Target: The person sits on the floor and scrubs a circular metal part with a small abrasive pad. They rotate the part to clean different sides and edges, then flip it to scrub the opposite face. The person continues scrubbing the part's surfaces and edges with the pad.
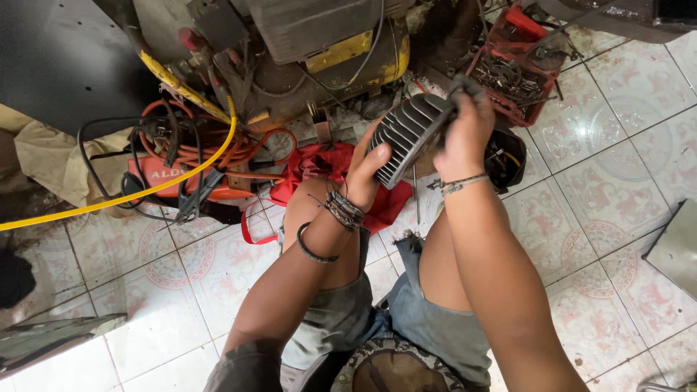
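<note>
1. Far left: yellow hose [123, 199] curving across the patterned tile floor [624, 189], over an orange cable coil [218, 152].
2. Just right of that: red cloth [323, 167] bunched beneath the knees.
3. Centre: left hand [363, 174], cord bracelets at the wrist, fingers wrapped around the lower edge of the finned grey cylinder part [406, 134].
4. Held up over the knees, fins tilted.
5. Right hand [465, 134] clamped on its upper right side, fingers curled tight.
6. Beyond: red tool tray [512, 69], full of metal bits.
</note>
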